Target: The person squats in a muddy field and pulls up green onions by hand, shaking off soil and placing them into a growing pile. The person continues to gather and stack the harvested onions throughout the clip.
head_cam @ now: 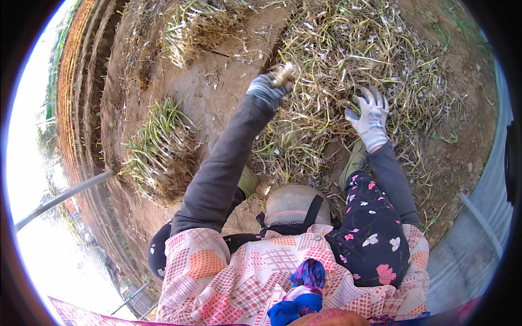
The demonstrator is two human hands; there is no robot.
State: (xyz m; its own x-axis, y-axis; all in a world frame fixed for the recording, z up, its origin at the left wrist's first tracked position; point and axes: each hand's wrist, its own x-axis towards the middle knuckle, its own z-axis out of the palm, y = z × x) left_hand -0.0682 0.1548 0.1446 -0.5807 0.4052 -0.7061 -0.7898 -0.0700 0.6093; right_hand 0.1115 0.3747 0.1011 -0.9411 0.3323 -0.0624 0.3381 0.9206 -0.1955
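Note:
My left hand [267,89], in a grey striped glove, is closed around a small plant clump [283,74] whose pale, fibrous end sticks out past the fingers. It is raised over the left edge of a broad heap of loose plants [350,53], with yellow-green leaves, dry stems and pale scraps tangled together. My right hand [372,116], in a white glove with grey fingertips, rests palm down at the heap's near right part. Its fingers are spread and the thumb stands apart. Nothing shows in its grasp, though the palm's underside is hidden.
Stacked bundles of onion-like plants with roots [163,153] lie on the soil at left; another stack [200,30] lies farther back. A rounded grey pad or seat [297,205] sits between my legs. A metal pole [65,199] juts in at left; plastic sheeting [469,261] borders the right.

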